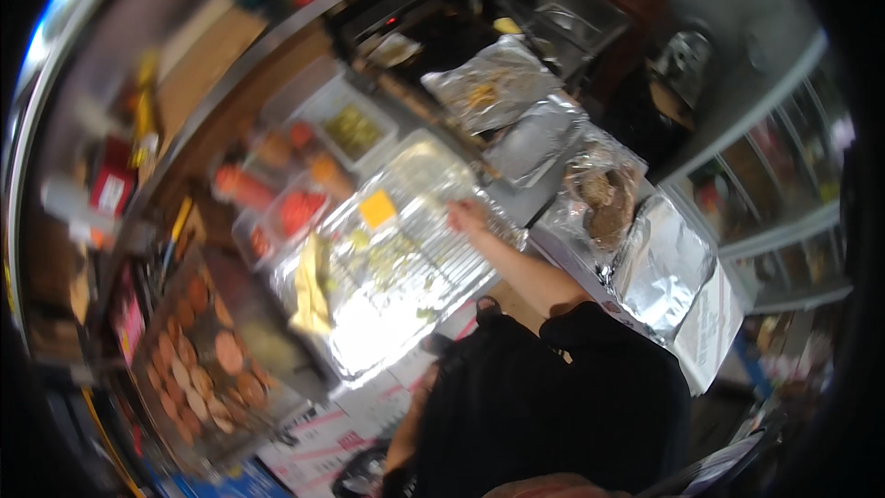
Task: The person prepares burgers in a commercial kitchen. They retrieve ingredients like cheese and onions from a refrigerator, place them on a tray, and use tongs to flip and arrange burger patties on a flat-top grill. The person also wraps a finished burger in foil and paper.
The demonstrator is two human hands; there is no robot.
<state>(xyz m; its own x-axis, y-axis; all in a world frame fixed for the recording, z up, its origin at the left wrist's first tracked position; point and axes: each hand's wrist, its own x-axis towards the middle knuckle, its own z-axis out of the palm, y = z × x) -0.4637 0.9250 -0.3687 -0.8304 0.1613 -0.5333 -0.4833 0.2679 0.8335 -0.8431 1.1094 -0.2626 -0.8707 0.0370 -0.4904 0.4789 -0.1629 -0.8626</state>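
Note:
My right hand (467,217) reaches over the foil-lined tray (477,256) with its wire rack. Blur hides whether its fingers hold anything. Beyond the fingertips sits a pale clear container (432,170). A square yellow slice, likely cheese (377,209), lies to the hand's left. Green shreds (387,259) are scattered over the rack, and crumpled yellow paper (311,287) rests along the tray's left side. Low beside my body, my left hand (424,382) is only partly visible; my dark shirt covers the rest.
Tubs of chopped red food (302,211) and green slices (352,128) stand behind the tray. Foil-covered pans (536,139) and plastic-wrapped brown food (601,201) line the right. A dark cooking surface (449,42) lies beyond. Left is a clear bin of round buns or patties (193,380).

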